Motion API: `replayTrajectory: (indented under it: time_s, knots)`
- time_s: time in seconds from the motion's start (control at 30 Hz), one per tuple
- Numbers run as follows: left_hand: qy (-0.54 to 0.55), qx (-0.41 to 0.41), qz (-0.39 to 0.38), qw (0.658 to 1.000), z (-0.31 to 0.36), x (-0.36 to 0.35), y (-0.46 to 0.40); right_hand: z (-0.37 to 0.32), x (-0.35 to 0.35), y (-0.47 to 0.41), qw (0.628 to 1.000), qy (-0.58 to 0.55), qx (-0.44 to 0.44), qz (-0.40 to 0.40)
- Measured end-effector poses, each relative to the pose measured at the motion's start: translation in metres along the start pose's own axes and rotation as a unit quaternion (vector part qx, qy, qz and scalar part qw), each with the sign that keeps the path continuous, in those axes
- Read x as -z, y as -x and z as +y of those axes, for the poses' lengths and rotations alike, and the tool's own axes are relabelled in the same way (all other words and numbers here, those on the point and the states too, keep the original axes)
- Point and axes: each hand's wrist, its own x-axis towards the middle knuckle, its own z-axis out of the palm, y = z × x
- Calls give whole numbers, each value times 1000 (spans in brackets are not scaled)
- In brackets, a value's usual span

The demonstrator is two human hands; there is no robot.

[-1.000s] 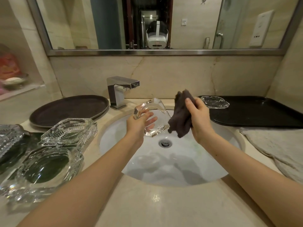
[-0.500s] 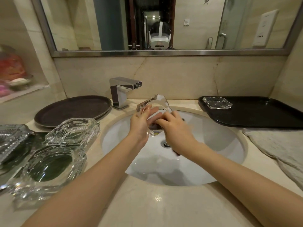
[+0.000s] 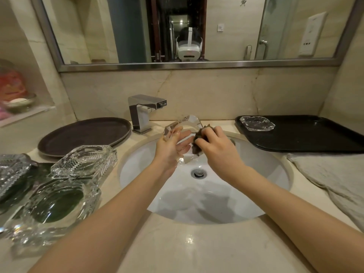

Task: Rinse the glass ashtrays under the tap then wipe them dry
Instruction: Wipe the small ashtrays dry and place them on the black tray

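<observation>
Hands over sink, left [image 3: 170, 148] holding ashtray [image 3: 186, 128], right [image 3: 215, 148] apparently pressing cloth [image 3: 199, 138]

Place: a bathroom where I stand.
Evidence: basin [image 3: 275, 174], tap [image 3: 144, 113], wall mirror [image 3: 197, 28], marble counter [image 3: 177, 249].

Round brown tray [image 3: 84, 134] left of the basin, black rectangular tray [image 3: 315, 134] right, grey towel [image 3: 334, 178] spread beneath it; mirror [image 3: 197, 30] above, soap dish [image 3: 19, 102] in wall niche.

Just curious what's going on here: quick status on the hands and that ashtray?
Left hand holds glass ashtray tilted over sink. Right hand presses dark cloth against it. Nothing in the way.
</observation>
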Motion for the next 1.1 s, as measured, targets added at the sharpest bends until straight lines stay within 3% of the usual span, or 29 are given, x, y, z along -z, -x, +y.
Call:
replayTrajectory:
  time_s: [0.1,0.17,0.3,0.37,0.47,0.5,0.7,0.93,1.1]
  knots:
    - [24,9,-2,1000,0,-2,0,-1,3,-1,984,-78,-154,40]
    - [38,19,-8,999,3,-1,2,4,4,0,941,-186,-282,31]
    - [80,29,-15,996,10,-5,5,13,22,-6,786,-386,-482,-9]
    - [102,47,-16,994,13,-11,4,13,30,-10,704,-477,-525,-42]
    - [103,74,-19,992,18,-25,1,13,37,-12,630,-550,-545,-51]
    - [99,81,-13,992,20,-30,-1,17,38,-12,626,-555,-545,-51]
    - [-15,152,-35,988,30,-73,-26,67,62,-14,730,-456,-493,-125]
    - [-152,184,-119,964,7,-140,-67,156,93,-20,769,-305,-505,-248]
    - [-310,151,-133,929,-6,-188,-102,214,86,-20,789,-248,-493,-272]
